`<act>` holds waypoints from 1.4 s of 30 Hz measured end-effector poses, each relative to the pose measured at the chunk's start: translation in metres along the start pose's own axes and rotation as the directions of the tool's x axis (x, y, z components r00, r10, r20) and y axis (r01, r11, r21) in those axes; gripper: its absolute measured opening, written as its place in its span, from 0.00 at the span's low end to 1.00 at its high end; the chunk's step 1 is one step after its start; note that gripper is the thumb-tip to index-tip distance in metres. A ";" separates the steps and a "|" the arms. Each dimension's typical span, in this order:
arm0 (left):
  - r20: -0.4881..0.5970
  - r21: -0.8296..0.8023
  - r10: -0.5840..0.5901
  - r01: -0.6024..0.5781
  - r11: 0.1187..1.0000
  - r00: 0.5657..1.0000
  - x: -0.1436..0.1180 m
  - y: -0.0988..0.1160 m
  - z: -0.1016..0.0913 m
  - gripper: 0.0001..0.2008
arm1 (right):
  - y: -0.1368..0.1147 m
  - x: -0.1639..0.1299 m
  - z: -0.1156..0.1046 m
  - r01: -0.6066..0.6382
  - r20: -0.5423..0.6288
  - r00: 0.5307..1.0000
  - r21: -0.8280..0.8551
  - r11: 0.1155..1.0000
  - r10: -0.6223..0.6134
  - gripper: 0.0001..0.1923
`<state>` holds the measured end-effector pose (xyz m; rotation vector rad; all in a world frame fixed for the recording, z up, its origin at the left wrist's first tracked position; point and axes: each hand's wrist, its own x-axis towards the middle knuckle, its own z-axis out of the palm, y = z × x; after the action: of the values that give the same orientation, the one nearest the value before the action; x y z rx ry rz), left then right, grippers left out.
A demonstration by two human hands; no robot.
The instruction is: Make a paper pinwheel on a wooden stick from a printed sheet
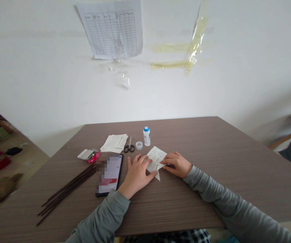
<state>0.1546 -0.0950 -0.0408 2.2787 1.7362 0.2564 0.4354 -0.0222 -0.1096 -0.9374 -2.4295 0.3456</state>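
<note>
A small printed sheet of paper, partly folded, lies on the brown wooden table in front of me. My left hand rests flat on its left part, fingers spread and pressing it down. My right hand pinches the paper's right edge with fingertips and thumb. A folded corner of the paper pokes out below between the two hands.
A phone lies left of my left hand, with several thin dark sticks beyond it. Behind the paper are scissors, a white glue bottle with its cap, a paper stack and a small staple box.
</note>
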 end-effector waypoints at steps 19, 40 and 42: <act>-0.086 -0.012 0.021 -0.022 1.000 0.996 0.003 0.001 0.005 0.14 | 0.002 -0.003 0.022 -0.090 -0.116 0.989 0.055 0.994 0.096 0.14; -0.072 0.050 0.038 -0.035 0.998 0.997 0.001 0.005 0.007 0.32 | -0.003 -0.003 0.031 -0.171 -0.262 0.956 -0.138 0.976 0.130 0.10; -0.070 0.056 0.038 -0.034 0.998 0.997 0.001 0.007 0.005 0.31 | -0.002 -0.003 0.032 -0.161 -0.270 0.956 -0.159 0.974 0.115 0.11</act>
<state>0.1625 -0.0964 -0.0437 2.3694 1.7582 0.3039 0.4189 -0.0277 -0.1370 -1.1576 -2.1865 0.0464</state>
